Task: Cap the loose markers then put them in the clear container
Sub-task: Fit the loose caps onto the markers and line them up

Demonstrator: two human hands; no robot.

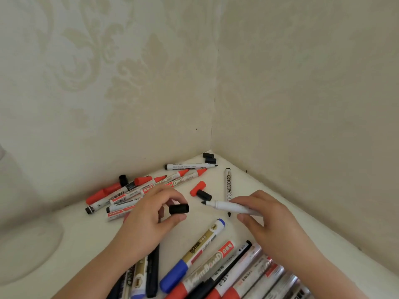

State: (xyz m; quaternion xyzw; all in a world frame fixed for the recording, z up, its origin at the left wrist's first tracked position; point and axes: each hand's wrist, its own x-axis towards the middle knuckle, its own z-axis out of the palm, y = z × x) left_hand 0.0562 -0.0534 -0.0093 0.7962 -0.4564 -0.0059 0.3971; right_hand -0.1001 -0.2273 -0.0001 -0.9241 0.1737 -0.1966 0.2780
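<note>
Left hand (151, 209) pinched round black cap (179, 209), mouth turned rightward, then small gap over white table (90, 231), then bare nib of white marker (232, 207) pointed straight back at it, barrel lying crosswise, nipped in right hand (264, 214); clear container unseen.

We have a single view, head-mounted, wide-angle, pitched forward and down into a corner where two wallpapered walls (129, 83) meet a white tabletop (82, 229). We sit close: both forearms enter from the bottom edge, left hand (151, 214) and right hand (269, 219) at lower centre. Walls fill the upper half. Edges bow from lens distortion. No second view, so no overlap.
</note>
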